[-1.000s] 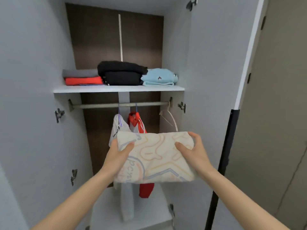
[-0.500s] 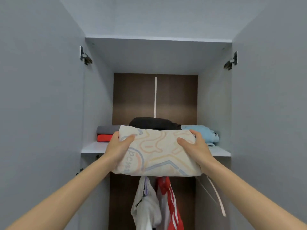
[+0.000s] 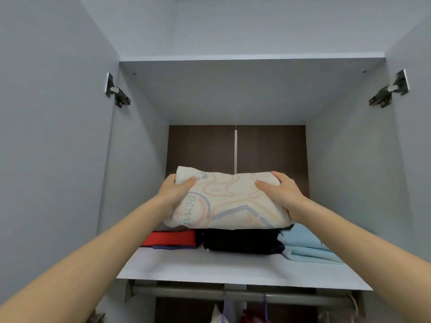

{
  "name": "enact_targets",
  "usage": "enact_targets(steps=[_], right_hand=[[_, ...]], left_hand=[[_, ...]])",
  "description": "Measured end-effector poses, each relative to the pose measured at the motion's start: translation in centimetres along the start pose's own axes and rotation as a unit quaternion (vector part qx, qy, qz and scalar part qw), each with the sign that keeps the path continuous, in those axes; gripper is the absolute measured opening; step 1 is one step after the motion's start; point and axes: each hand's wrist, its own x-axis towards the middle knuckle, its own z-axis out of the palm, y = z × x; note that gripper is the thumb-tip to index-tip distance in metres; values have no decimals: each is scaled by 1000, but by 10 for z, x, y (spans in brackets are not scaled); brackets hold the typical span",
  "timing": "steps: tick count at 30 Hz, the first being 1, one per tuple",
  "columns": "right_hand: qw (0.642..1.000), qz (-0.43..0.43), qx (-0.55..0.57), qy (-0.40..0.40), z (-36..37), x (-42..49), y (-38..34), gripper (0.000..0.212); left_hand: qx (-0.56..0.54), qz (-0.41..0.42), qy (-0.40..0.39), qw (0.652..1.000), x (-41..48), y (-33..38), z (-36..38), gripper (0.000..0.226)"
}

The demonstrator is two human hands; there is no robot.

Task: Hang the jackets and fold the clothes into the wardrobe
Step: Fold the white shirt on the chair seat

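A folded cream garment (image 3: 229,201) with pastel line print sits level above the black folded pile (image 3: 242,241) on the wardrobe's white shelf (image 3: 210,266). My left hand (image 3: 173,192) grips its left end, thumb on top. Its right end is gripped by my right hand (image 3: 282,191) in the same way. Whether the garment touches the black pile I cannot tell. A red folded item (image 3: 171,238) lies left of the black pile and a light blue one (image 3: 305,245) lies right of it.
Both wardrobe doors stand open at my sides, with hinges (image 3: 116,92) high up. Under the shelf runs a hanging rail (image 3: 233,293) with the tops of a white and a red jacket (image 3: 253,317) on hangers. The back panel is dark brown.
Both hands have lifted the cream garment from below rail height up to the shelf and over the black pile. My view has tilted upward with it.
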Motion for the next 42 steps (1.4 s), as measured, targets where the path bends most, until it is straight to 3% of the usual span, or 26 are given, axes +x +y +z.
enact_targets(steps=[13, 15, 17, 19, 22, 25, 27, 29, 31, 33, 37, 42], right_hand=[[993, 74, -80, 37, 47, 173, 65, 66], [989, 79, -122, 38, 49, 184, 81, 66], [963, 87, -255, 7, 50, 188, 99, 59], [905, 110, -409, -36, 51, 189, 109, 53], [857, 40, -513, 7, 57, 188, 99, 47], [881, -45, -471, -5, 78, 187, 82, 40], [886, 8, -458, -75, 92, 186, 82, 44], [882, 56, -454, -115, 97, 184, 89, 48], [889, 63, -440, -112, 96, 182, 96, 47], [894, 45, -435, -96, 97, 179, 100, 45], [916, -8, -400, -8, 98, 169, 101, 34], [887, -125, -437, 85, 81, 148, 86, 33]], left_hand=[[12, -49, -66, 997, 200, -73, 74, 51], [63, -42, -80, 994, 215, -89, 87, 55], [260, 18, -76, 962, 222, -104, 96, 60], [428, 80, -55, 899, 223, -110, 104, 59], [506, 152, -21, 849, 226, -103, 113, 63], [488, 309, 6, 816, 225, -97, 127, 51], [458, 302, -99, 830, 226, -99, 133, 35], [452, 191, -218, 844, 226, -107, 133, 44], [455, 156, -258, 838, 228, -116, 132, 45], [456, 174, -237, 840, 225, -124, 130, 46], [395, 174, -183, 883, 214, -121, 124, 42], [366, 229, -94, 897, 191, -101, 112, 40]])
